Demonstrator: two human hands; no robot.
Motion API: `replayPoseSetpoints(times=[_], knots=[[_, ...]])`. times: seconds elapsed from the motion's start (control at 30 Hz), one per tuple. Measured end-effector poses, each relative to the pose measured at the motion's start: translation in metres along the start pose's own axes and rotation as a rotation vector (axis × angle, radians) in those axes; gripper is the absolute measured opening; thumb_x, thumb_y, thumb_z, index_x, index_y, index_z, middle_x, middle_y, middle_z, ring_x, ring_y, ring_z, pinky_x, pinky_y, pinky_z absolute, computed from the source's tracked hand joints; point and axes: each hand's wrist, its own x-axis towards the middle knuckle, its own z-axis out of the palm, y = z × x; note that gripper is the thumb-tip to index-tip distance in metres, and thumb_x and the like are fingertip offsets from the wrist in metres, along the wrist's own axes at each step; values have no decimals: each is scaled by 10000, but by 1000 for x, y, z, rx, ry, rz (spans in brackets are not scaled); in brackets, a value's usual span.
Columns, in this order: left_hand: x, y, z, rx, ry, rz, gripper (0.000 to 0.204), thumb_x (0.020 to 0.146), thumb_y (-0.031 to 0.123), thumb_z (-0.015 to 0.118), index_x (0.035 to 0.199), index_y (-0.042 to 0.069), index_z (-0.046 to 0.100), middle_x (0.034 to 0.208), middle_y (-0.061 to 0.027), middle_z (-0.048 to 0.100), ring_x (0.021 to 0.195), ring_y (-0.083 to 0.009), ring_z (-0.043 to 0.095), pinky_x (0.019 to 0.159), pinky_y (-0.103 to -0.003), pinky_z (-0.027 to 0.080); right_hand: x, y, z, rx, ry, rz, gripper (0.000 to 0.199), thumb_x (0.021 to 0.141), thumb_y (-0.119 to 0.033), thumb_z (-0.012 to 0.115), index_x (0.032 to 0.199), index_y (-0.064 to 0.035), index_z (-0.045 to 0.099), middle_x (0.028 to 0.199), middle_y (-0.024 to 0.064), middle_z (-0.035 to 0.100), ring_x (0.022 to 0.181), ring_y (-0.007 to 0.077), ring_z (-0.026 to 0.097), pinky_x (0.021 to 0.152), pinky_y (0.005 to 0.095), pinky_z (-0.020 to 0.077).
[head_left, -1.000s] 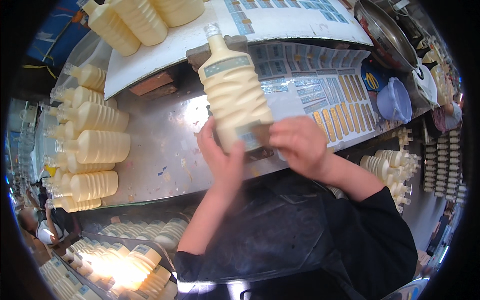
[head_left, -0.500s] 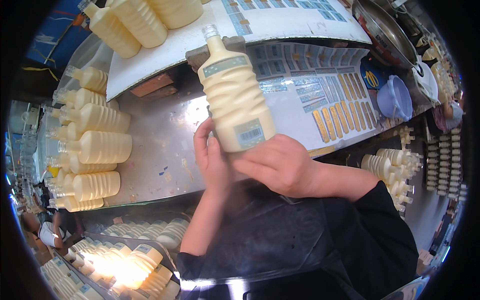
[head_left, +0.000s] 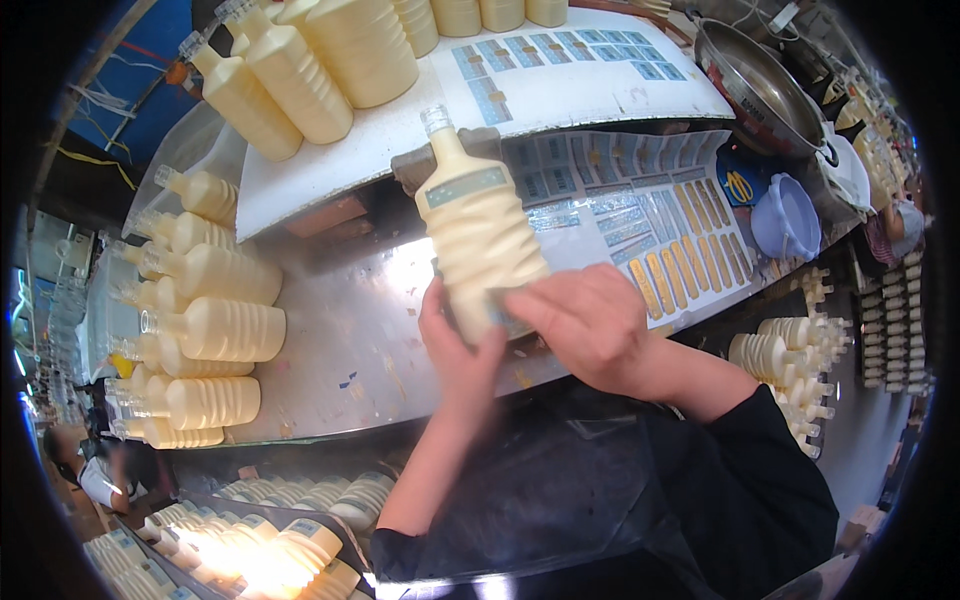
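Observation:
A cream plastic bottle (head_left: 485, 240) with ribbed sides and a clear threaded neck leans with its neck away from me, near a block (head_left: 415, 165). A blue-grey label strip (head_left: 466, 187) crosses its shoulder. My left hand (head_left: 458, 340) is closed around the bottle's base on the left side. Over the bottle's lower front lies my right hand (head_left: 590, 325), fingers curled and the index fingertip pressed to the lower label, which it mostly covers. Whether anything sits inside the right hand's curled fingers is hidden.
Sheets of blue and gold labels (head_left: 690, 245) lie right of the bottle, below a white raised board (head_left: 590, 95) bearing more bottles and labels. Cream bottles (head_left: 235, 330) lie stacked at left. A lilac bucket (head_left: 787, 218) and a large metal pan (head_left: 765, 85) stand at right. Labelled bottles fill crates lower left.
My right hand has moved from the bottle's lower corner onto the lower label, covering most of it. My left hand stays at the base. The whole view has shifted a little.

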Motion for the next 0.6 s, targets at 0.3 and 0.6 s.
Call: replayPoseSetpoints(times=[0.3, 0.6], knots=[[4, -6, -2, 337, 32, 209, 838, 813, 261, 765, 1505, -37, 398, 1352, -208, 574, 1270, -400, 499, 1096, -501, 352, 6, -18, 6, -65, -9, -174, 221, 768, -127, 667, 976, -52, 666, 805, 18, 530, 735, 163, 579, 648, 302, 413], [-1, -19, 2, 144, 69, 126, 822, 748, 177, 869, 1421, -39, 450, 1336, -203, 572, 1264, -340, 542, 1088, -460, 413, -8, -6, 5, 197, -16, 140, 316, 798, -52, 719, 1114, -32, 707, 861, 113, 674, 754, 267, 677, 666, 373, 535]])
